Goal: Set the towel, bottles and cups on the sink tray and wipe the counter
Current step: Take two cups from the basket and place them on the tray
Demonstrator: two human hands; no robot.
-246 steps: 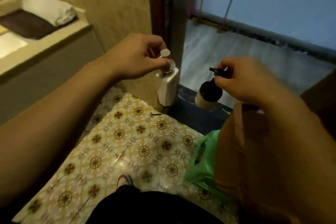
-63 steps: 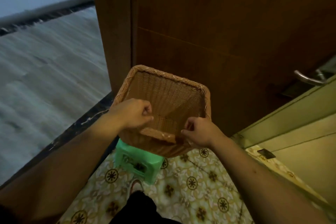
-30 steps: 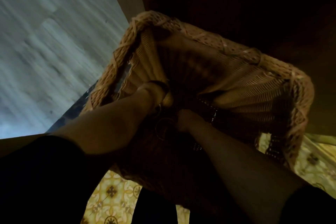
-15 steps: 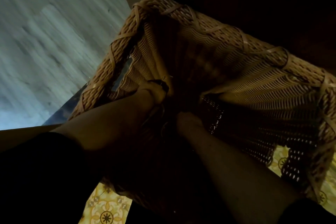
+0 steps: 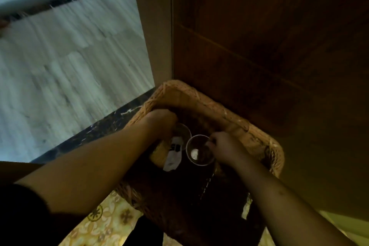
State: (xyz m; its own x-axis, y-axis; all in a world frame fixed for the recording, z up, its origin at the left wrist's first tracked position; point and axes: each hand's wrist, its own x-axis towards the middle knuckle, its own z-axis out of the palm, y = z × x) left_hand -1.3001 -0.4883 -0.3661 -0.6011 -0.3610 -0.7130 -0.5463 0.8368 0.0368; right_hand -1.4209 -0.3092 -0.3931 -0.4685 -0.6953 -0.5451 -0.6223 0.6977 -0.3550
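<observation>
1. Leftmost, a pale wood-grain floor [image 5: 65, 62] stretches beyond a dark marble threshold [image 5: 95, 132], blurred by camera motion.
2. Next, the left hand [image 5: 159, 124] reaches down into a woven wicker basket [image 5: 199, 98], its fingers curled around the rim of a clear cup [image 5: 182, 131]; the cup is glassy and see-through, mostly hidden by the hand.
3. Just below that cup lies a white item with dark print [image 5: 173, 154], resting inside the basket; what it is cannot be told.
4. Beside it, a second clear cup [image 5: 199, 151] sits upright within the basket, round rim facing the camera, a bright white glint at its bottom.
5. Touching this cup's right edge, the right hand [image 5: 223, 146] pinches the rim with closed fingers.
6. Behind the basket, a dark brown wooden door [image 5: 269, 46] fills the right side.
7. Underneath, yellow patterned floor tiles [image 5: 107, 219] show near the bottom edge.
</observation>
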